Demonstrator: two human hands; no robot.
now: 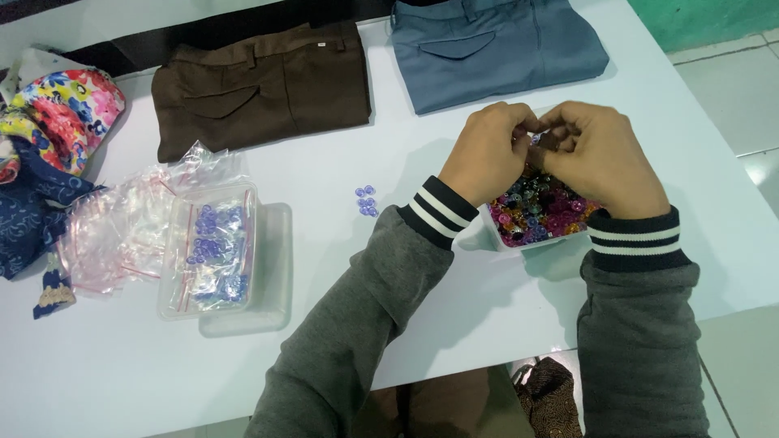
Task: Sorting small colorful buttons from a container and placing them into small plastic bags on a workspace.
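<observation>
My left hand [488,150] and my right hand [602,158] meet above a small white tray [507,240] heaped with mixed coloured buttons [540,209]. The fingertips of both hands pinch together around something small; what it is stays hidden by the fingers. A few loose purple buttons [366,200] lie on the white table [341,162] left of my left wrist. Both arms wear grey sleeves with black and white striped cuffs.
A clear plastic box [213,247] with bagged purple buttons sits at the left, on its lid. Empty small zip bags [122,223] lie beside it. Folded brown trousers [264,85], folded blue-grey trousers [495,49] and floral cloth [49,122] lie at the back.
</observation>
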